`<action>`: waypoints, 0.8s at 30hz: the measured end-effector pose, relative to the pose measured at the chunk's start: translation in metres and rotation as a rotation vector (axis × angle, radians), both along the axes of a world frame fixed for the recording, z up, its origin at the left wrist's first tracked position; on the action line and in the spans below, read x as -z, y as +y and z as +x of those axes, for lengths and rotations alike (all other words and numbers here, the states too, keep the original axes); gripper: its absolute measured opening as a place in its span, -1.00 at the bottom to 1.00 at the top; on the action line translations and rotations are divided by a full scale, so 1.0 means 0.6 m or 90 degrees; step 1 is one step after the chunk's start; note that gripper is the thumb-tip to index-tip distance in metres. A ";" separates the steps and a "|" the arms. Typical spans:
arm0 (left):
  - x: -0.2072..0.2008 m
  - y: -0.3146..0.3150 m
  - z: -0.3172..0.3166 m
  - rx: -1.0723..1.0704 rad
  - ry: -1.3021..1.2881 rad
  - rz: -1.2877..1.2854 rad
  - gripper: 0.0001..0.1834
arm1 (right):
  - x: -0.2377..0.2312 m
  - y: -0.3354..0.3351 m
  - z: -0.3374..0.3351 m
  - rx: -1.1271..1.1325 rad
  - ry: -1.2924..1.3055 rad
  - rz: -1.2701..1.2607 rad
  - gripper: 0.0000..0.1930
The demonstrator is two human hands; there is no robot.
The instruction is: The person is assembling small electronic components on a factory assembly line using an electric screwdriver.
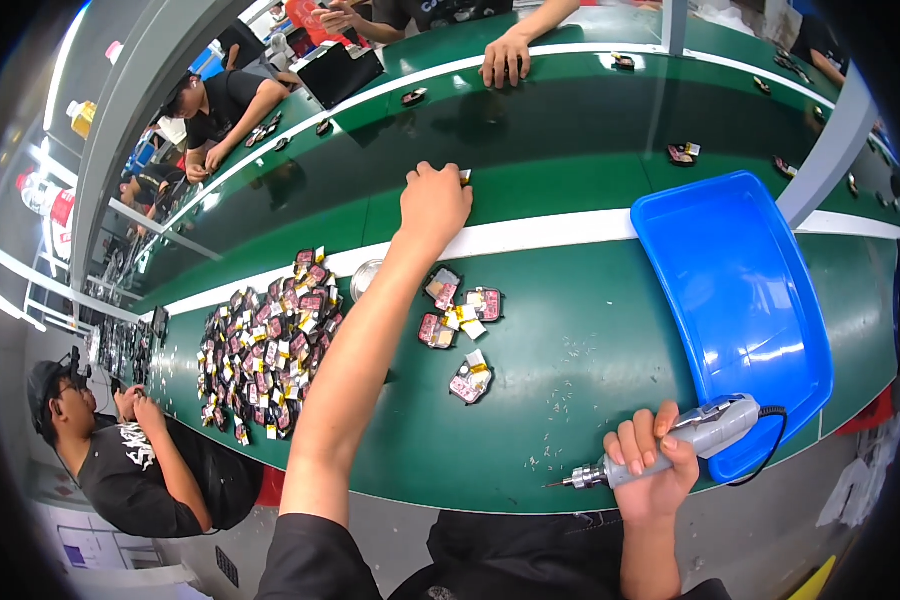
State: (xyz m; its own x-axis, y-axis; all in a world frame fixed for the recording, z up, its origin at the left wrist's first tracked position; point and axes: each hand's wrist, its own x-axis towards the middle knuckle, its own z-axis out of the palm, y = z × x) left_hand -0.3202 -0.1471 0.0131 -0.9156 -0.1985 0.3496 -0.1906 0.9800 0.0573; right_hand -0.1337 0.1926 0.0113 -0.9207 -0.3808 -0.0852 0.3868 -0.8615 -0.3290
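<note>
My left hand (436,205) reaches out over the dark green belt, its fingers closed on a small part. Only a white and yellow tab (465,177) of that part shows beside the fingertips; the rest is hidden. In my right hand (654,462) is a grey corded electric screwdriver (708,428), its thin bit pointing left above the near table edge. Between my arms, several small black parts (471,377) with pink faces and white-yellow tabs lie on the green table (580,300). Left of my left forearm rises a large pile of the same parts (270,345).
A blue plastic tray (660,250) stands at the right. A round metal dish (366,278) sits behind my left forearm. White scraps dot the table near the screwdriver. More parts (682,154) lie along the belt. Co-workers sit left and across; grey posts (832,150) frame the table.
</note>
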 end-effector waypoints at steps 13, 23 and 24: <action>-0.078 0.105 0.416 0.170 -0.014 0.315 -0.47 | 0.006 -0.007 -0.005 0.043 0.009 -0.012 -0.89; -0.024 0.136 0.534 0.217 -0.021 0.382 -0.53 | -0.005 -0.081 0.089 -0.152 0.049 0.045 -0.87; -0.024 0.138 0.531 0.203 -0.007 0.394 -0.59 | -0.004 -0.089 0.100 -0.180 0.050 0.061 -0.88</action>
State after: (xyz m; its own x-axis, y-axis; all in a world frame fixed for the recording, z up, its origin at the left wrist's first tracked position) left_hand -0.0014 -0.0640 0.0275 -0.9651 -0.0790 0.2496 0.0975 0.7762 0.6229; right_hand -0.0738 0.1391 0.0139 -0.7850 -0.6160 -0.0657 0.5764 -0.6874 -0.4419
